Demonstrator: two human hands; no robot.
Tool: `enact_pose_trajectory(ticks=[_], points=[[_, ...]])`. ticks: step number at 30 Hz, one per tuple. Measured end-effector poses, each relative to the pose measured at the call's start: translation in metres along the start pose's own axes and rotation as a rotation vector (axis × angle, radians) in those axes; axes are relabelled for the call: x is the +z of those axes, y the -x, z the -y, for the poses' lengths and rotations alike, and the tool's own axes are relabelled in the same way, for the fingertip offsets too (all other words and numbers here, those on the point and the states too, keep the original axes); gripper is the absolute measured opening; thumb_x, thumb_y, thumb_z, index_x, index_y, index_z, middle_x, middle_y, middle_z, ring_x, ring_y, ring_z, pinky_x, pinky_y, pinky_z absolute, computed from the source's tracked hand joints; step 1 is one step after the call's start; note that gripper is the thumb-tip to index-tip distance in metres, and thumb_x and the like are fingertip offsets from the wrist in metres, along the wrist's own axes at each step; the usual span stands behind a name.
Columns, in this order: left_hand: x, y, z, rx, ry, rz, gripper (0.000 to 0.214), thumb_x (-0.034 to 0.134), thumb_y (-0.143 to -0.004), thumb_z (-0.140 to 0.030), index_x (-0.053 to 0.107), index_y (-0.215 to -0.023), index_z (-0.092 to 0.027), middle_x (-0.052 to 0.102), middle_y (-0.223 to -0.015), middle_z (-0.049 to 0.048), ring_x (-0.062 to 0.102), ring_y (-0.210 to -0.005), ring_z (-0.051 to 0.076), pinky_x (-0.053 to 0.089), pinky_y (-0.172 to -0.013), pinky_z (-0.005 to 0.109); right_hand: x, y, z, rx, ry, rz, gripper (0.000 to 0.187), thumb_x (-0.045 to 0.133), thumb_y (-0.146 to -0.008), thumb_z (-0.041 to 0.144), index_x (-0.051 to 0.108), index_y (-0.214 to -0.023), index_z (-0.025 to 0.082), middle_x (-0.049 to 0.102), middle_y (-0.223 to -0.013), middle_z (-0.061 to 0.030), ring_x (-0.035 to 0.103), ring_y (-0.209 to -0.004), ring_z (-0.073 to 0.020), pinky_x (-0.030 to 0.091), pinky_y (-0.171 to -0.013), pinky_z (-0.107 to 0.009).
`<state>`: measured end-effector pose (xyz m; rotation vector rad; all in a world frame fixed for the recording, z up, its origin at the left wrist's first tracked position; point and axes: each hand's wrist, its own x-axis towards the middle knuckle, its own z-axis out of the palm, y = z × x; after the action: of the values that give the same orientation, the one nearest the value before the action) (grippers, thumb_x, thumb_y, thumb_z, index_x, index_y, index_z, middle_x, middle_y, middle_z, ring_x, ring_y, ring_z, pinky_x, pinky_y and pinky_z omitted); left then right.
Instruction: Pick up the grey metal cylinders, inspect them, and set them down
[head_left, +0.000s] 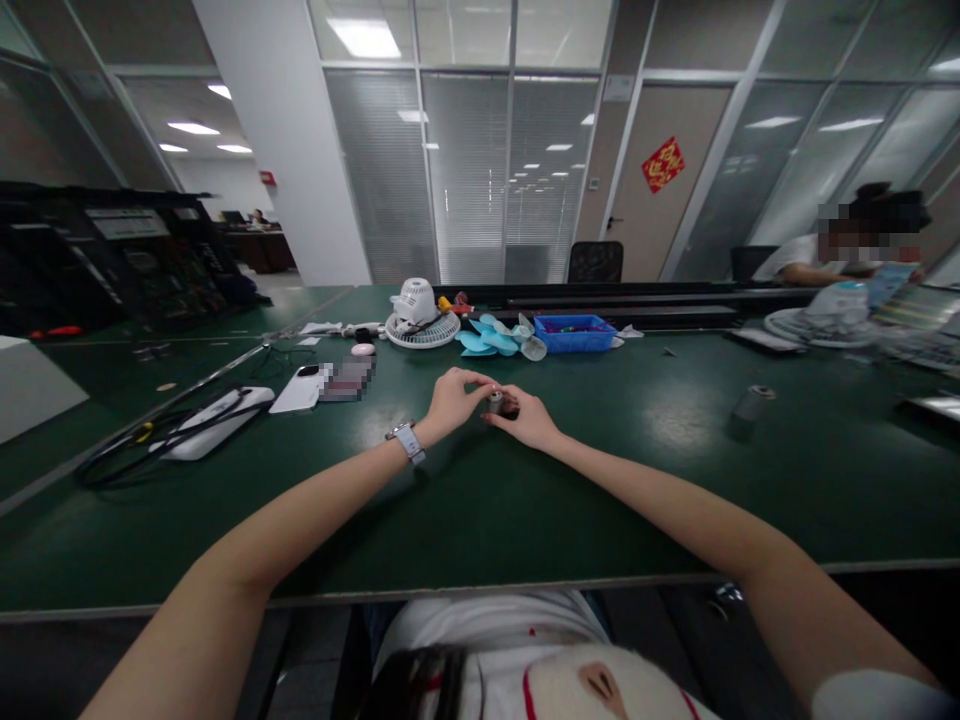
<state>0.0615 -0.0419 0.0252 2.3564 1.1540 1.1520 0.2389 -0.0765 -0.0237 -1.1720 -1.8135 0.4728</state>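
Near the middle of the table stands a small metal cylinder [494,402], perhaps a little motor, upright between my two hands. My right hand [531,418] curls around it from the right, thumb low in front and fingers behind. From the left, my left hand [454,402] reaches over with thumb and forefinger pinched at the cylinder's top end. Whatever sits between those fingertips is too small to make out. A grey-banded watch [409,440] is on my left wrist. Farther right on the table is a similar metal cylinder [752,403], standing by itself.
Beyond my hands lie a white fan head [415,302] on a round grille [442,333], blue fan blades [487,338] and a blue tray [574,340]. At left are a phone [298,392] and a white power bank-like block with black cable [217,425]. A person [806,262] sits far right.
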Motion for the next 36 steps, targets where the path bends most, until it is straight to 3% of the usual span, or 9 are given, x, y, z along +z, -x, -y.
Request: enact_pose_trajectory(ticks=[3, 8, 16, 18, 21, 25, 28, 32, 36], points=[[-0.004, 0.007, 0.013, -0.077, 0.031, 0.003, 0.025, 0.065, -0.083, -0.043, 0.079, -0.093, -0.025, 0.077, -0.094, 0.0034, 0.068, -0.089, 0.022, 0.049, -0.085, 0.033, 0.001, 0.000, 0.001, -0.008, -0.041, 0.004, 0.042, 0.076, -0.075, 0.036, 0.061, -0.111, 0.021, 0.072, -0.102, -0.0043, 0.070, -0.089, -0.0187, 0.056, -0.081, -0.033], [-0.007, 0.017, 0.034, -0.153, 0.027, 0.170, 0.036, 0.070, -0.080, -0.037, 0.073, -0.113, -0.024, 0.078, -0.093, 0.0028, 0.071, -0.092, 0.024, 0.051, -0.086, 0.033, 0.001, -0.001, -0.003, -0.016, -0.061, -0.008, 0.042, 0.077, -0.074, 0.037, 0.062, -0.110, 0.021, 0.071, -0.106, -0.0056, 0.069, -0.092, -0.0193, 0.056, -0.083, -0.034], [-0.007, 0.021, 0.037, -0.207, 0.081, 0.263, 0.048, 0.069, -0.081, -0.032, 0.063, -0.128, -0.021, 0.077, -0.102, 0.0038, 0.070, -0.104, 0.024, 0.051, -0.094, 0.033, 0.000, -0.001, 0.000, -0.028, -0.048, -0.052, 0.040, 0.077, -0.073, 0.036, 0.064, -0.109, 0.022, 0.072, -0.103, -0.0053, 0.069, -0.094, -0.0194, 0.056, -0.085, -0.034], [-0.007, 0.022, 0.037, -0.225, 0.114, 0.280, 0.049, 0.069, -0.081, -0.031, 0.063, -0.128, -0.021, 0.076, -0.106, 0.0052, 0.070, -0.105, 0.023, 0.051, -0.094, 0.033, -0.017, -0.006, -0.006, -0.037, -0.003, -0.119, 0.040, 0.077, -0.074, 0.038, 0.065, -0.109, 0.022, 0.072, -0.103, -0.0052, 0.069, -0.093, -0.0194, 0.055, -0.085, -0.034], [-0.007, 0.023, 0.038, -0.252, 0.180, 0.284, 0.047, 0.071, -0.079, -0.031, 0.064, -0.125, -0.022, 0.075, -0.107, 0.0057, 0.069, -0.106, 0.023, 0.051, -0.094, 0.033, -0.071, -0.015, -0.031, 0.035, 0.128, -0.339, 0.045, 0.075, -0.074, 0.043, 0.065, -0.112, 0.020, 0.072, -0.104, -0.0082, 0.069, -0.090, -0.0210, 0.055, -0.083, -0.035], [-0.002, 0.021, 0.046, -0.273, 0.255, 0.166, 0.044, 0.067, -0.080, -0.047, 0.068, -0.118, -0.023, 0.076, -0.105, 0.0067, 0.069, -0.104, 0.025, 0.051, -0.090, 0.035, -0.164, -0.010, -0.084, 0.341, 0.455, -0.732, 0.050, 0.074, -0.073, 0.042, 0.063, -0.114, 0.015, 0.072, -0.100, -0.0129, 0.068, -0.089, -0.0259, 0.052, -0.081, -0.039], [0.005, 0.016, 0.057, -0.362, 0.281, 0.005, 0.053, 0.044, -0.089, -0.063, 0.071, -0.104, -0.020, 0.077, -0.094, 0.0086, 0.070, -0.095, 0.025, 0.050, -0.082, 0.034, -0.211, 0.006, -0.116, 0.567, 0.656, -0.917, 0.048, 0.071, -0.075, 0.040, 0.061, -0.115, 0.015, 0.071, -0.101, -0.0144, 0.067, -0.091, -0.0293, 0.050, -0.083, -0.043], [0.012, 0.012, 0.069, -0.494, 0.355, -0.196, 0.069, 0.027, -0.089, -0.073, 0.069, -0.088, -0.017, 0.075, -0.081, 0.0102, 0.070, -0.082, 0.023, 0.049, -0.073, 0.032, -0.225, 0.024, -0.136, 0.710, 0.707, -0.910, 0.046, 0.074, -0.072, 0.042, 0.062, -0.108, 0.016, 0.069, -0.099, -0.0146, 0.065, -0.092, -0.0303, 0.049, -0.082, -0.044], [0.012, 0.012, 0.068, -0.504, 0.353, -0.261, 0.069, 0.027, -0.087, -0.076, 0.064, -0.082, -0.018, 0.074, -0.080, 0.0099, 0.069, -0.077, 0.022, 0.048, -0.070, 0.032, -0.220, 0.029, -0.142, 0.790, 0.675, -0.826, 0.047, 0.074, -0.072, 0.041, 0.061, -0.110, 0.016, 0.067, -0.099, -0.0158, 0.064, -0.095, -0.0318, 0.048, -0.084, -0.045]])
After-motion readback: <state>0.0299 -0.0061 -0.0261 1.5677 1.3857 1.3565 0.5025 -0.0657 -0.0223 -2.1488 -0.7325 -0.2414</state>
